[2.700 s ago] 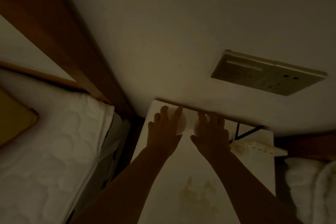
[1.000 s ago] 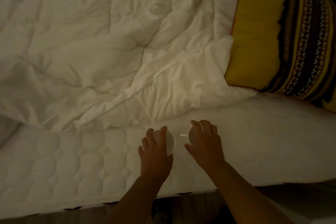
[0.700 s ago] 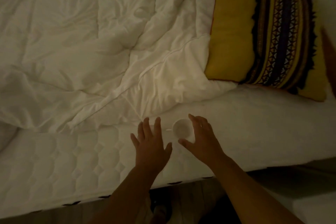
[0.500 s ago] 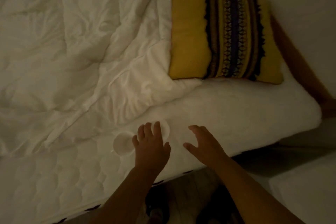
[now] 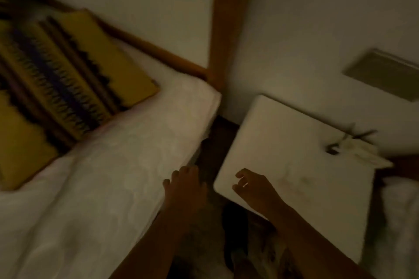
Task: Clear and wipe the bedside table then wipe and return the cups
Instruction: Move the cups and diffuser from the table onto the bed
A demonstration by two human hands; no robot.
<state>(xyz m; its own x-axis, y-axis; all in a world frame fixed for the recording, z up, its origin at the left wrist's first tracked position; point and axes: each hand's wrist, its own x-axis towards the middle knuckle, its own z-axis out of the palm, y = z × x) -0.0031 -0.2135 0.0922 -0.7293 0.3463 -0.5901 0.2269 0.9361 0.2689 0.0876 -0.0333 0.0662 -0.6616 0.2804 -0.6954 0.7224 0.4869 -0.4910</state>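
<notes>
The view is dim and blurred by motion. The white bedside table (image 5: 283, 142) stands at the right against the wall, with faint stains on its top near the front. My left hand (image 5: 184, 188) hovers over the mattress edge, fingers apart and holding nothing. My right hand (image 5: 254, 188) hangs over the table's near left corner, fingers loosely curled and empty. No cup is in view.
A white power strip (image 5: 360, 154) with a dark cable lies at the table's back right corner. The bed (image 5: 113, 176) with a yellow patterned pillow (image 5: 63, 88) fills the left. A wooden post (image 5: 229, 18) rises between bed and table. A wall socket panel (image 5: 385, 73) sits upper right.
Both hands carried the two cups from the table to the mattress and let go of them. The view has since swung right, back to the table, and both hands are empty.
</notes>
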